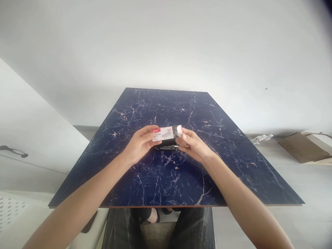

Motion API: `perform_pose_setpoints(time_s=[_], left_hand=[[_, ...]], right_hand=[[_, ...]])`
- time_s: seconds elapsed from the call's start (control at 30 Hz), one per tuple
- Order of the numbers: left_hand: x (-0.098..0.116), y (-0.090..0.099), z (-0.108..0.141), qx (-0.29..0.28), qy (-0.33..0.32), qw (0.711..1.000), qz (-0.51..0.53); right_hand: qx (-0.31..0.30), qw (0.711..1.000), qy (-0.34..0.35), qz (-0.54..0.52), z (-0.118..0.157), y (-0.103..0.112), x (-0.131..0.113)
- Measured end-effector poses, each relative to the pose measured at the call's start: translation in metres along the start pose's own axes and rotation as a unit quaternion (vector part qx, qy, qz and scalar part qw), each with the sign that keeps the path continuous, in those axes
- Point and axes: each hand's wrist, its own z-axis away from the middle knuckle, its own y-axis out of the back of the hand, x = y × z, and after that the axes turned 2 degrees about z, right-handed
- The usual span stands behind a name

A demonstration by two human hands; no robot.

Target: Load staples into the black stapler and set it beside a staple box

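A small white and red carton (166, 134), with a picture of a stapler-like item or staples too small to make out, is held level above the table. My left hand (142, 140) pinches its left end between thumb and fingers. At the other end my right hand (192, 142) grips the right side, where a white flap shows by the thumb. Just below the carton a black item (167, 147) with a shiny silvery part lies on the table, partly hidden by the carton and fingers.
The blue marbled table (171, 180) stands against a white wall. On the floor to the right are a cardboard box (302, 147) and a crumpled clear plastic wrapper (261, 139). A white cabinet with a dark handle (12, 151) is at the left. My legs are under the front edge.
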Motion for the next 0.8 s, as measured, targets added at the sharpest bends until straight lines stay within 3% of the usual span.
perform_pose_setpoints(time_s=[0.2,0.33,0.57,0.8], left_hand=[[-0.0015,0.0011,0.0025,-0.039,0.051,0.998,0.018],[0.0008,0.0026,0.0032,-0.065,0.045,0.997,0.016],[0.0006,0.0044,0.0008,-0.021,0.019,1.0,0.006],[0.0008,0.0025,0.0029,-0.026,0.042,0.999,-0.005]], right_hand=[[-0.061,0.998,-0.008,-0.027,0.0006,0.0006,0.0028],[-0.086,0.996,-0.012,-0.018,0.0005,0.0016,0.003],[0.029,0.999,0.027,0.013,0.0011,0.0016,-0.0052],[0.028,0.999,0.016,0.016,-0.0001,0.0028,0.0003]])
